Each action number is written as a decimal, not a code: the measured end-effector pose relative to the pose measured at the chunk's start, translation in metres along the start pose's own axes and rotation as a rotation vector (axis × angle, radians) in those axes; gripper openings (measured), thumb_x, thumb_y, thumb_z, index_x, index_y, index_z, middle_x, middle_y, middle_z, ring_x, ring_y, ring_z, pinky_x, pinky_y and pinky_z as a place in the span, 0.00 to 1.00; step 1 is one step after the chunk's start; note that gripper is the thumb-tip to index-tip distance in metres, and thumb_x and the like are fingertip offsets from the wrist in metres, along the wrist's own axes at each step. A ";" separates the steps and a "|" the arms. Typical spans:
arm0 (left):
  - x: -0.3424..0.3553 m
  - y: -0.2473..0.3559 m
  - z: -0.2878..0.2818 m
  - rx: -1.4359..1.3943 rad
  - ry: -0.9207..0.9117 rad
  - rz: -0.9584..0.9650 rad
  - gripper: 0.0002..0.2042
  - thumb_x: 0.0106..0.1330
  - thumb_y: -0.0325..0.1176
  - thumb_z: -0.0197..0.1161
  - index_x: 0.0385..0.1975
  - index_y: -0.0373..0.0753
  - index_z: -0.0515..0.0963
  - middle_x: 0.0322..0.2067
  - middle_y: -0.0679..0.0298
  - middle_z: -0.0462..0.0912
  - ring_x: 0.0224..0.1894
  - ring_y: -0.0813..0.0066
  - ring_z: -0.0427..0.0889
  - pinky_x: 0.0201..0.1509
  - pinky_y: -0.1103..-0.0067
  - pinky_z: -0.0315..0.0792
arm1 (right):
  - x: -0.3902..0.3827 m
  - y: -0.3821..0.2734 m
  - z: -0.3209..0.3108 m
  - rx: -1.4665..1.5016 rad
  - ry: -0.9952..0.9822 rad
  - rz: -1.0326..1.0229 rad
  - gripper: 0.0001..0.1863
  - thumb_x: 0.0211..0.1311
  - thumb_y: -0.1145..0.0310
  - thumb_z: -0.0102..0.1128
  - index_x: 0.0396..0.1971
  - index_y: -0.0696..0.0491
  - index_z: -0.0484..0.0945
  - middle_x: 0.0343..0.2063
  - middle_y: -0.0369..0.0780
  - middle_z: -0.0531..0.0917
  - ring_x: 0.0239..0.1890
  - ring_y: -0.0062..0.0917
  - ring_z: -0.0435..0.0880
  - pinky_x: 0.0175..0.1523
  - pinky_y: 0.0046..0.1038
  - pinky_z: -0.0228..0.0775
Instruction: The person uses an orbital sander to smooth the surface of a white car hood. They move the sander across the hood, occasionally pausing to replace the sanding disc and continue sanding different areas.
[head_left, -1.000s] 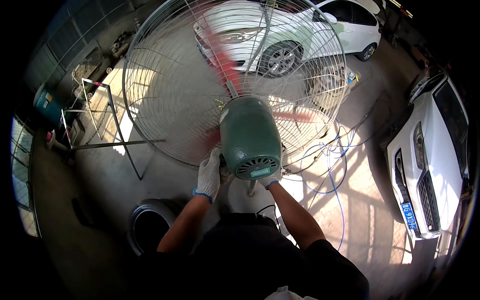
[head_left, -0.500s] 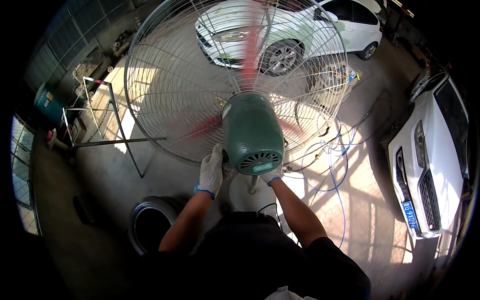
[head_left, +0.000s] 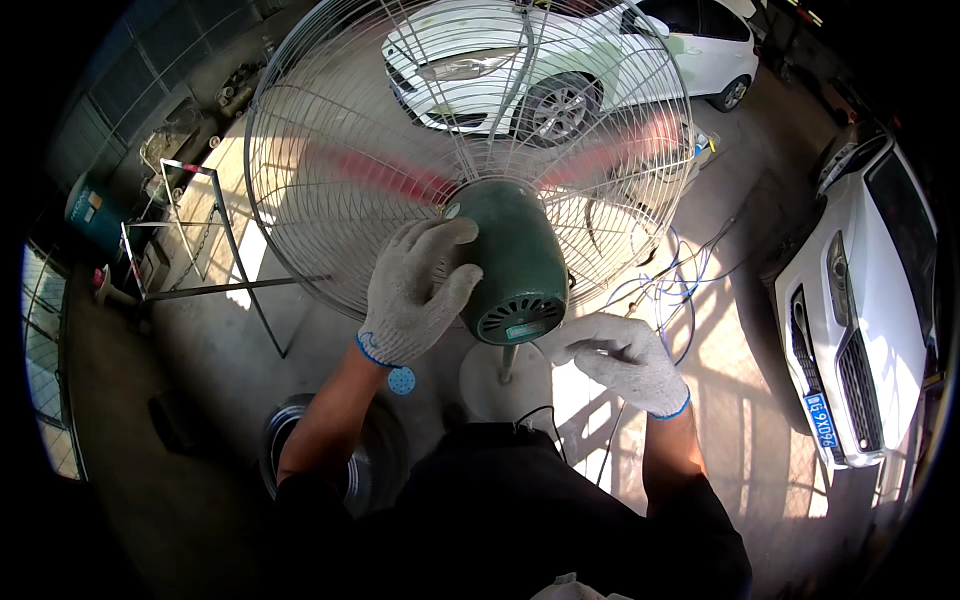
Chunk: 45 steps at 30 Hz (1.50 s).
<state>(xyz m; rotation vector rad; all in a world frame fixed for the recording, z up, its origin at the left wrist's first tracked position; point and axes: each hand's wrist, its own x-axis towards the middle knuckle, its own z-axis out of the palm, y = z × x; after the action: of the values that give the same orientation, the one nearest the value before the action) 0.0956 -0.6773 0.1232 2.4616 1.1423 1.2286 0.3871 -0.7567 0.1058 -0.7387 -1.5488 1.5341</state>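
A large pedestal fan stands before me, with a round wire cage [head_left: 300, 255], blurred red blades [head_left: 390, 175] and a dark green motor housing [head_left: 515, 240]. My left hand [head_left: 415, 285], in a white knit glove with a blue cuff, is at the housing's left side, thumb and fingers apart. Whether it presses on the housing is hard to tell. To the lower right of the housing is my right hand [head_left: 630, 362], gloved alike, apart from it, with fingers loosely bent and nothing seen in them. Beneath the motor, a thin pole meets a pale round base [head_left: 490, 395].
A white car [head_left: 500, 60] with greenish patches stands beyond the cage; another white car [head_left: 860, 330] is at right. Blue hose [head_left: 680, 280] lies coiled on the floor. A metal frame [head_left: 235, 235] stands at left, and a tyre [head_left: 375, 450] lies by my left forearm.
Both hands have come away from the underside of the motor housing. The left has risen along its left side; the right has moved out to the right. The red blades have turned.
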 end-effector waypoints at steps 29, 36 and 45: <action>-0.044 -0.043 0.154 0.074 -0.266 0.251 0.21 0.64 0.42 0.66 0.56 0.42 0.79 0.55 0.58 0.82 0.62 0.58 0.78 0.71 0.61 0.67 | 0.092 0.006 0.011 -0.862 0.165 -0.630 0.21 0.48 0.63 0.70 0.45 0.52 0.88 0.48 0.43 0.85 0.53 0.43 0.82 0.61 0.45 0.75; -0.023 -0.035 0.149 0.081 -0.301 0.264 0.19 0.64 0.41 0.66 0.53 0.42 0.81 0.53 0.59 0.83 0.61 0.58 0.79 0.71 0.61 0.67 | 0.084 0.002 0.009 -0.869 0.177 -0.623 0.19 0.50 0.67 0.71 0.46 0.51 0.88 0.47 0.42 0.86 0.53 0.42 0.82 0.63 0.42 0.73; 0.017 0.000 0.106 -0.008 -0.447 0.261 0.17 0.63 0.41 0.66 0.49 0.41 0.83 0.51 0.59 0.85 0.59 0.58 0.80 0.70 0.61 0.68 | 0.079 -0.010 0.003 -0.810 0.077 -0.596 0.19 0.61 0.66 0.68 0.52 0.53 0.85 0.51 0.45 0.85 0.59 0.43 0.80 0.66 0.43 0.70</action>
<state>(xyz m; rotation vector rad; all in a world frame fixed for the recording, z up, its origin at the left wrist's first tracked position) 0.1801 -0.6461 0.0650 2.7458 0.7141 0.6675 0.3465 -0.6915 0.1272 -0.6504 -2.0941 0.4153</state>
